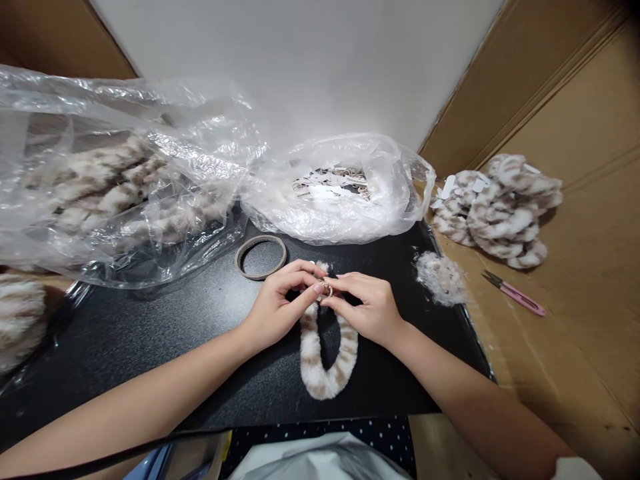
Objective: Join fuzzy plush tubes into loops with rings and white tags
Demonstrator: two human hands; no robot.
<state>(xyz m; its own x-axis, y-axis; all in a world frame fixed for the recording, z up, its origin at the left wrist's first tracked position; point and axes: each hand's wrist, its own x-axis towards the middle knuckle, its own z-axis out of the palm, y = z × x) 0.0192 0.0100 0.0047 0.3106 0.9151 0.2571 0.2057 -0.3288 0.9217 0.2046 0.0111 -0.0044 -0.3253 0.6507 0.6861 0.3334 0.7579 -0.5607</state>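
Observation:
A fluffy white and brown striped strap (320, 383) lies in a U-shaped loop on the black table, its upper ends under my fingers. My left hand (287, 297) pinches a small gold-coloured metal ring (326, 289) between thumb and fingers at the top of the loop. From the right, my right hand (367, 307) closes its thumb and index finger on the same ring, touching the strap's end. The fingertips of both hands meet there, and the finer parts of the metal piece are hidden.
Behind my hands lie a tape ring (240, 260), a clear bag of metal clasps (350, 227) and a large bag of furry straps (200, 143). Rightward are fluff (440, 279), finished-looking straps (517, 220) and a pink-handled cutter (523, 298) on cardboard. More fur (20, 320) sits far left.

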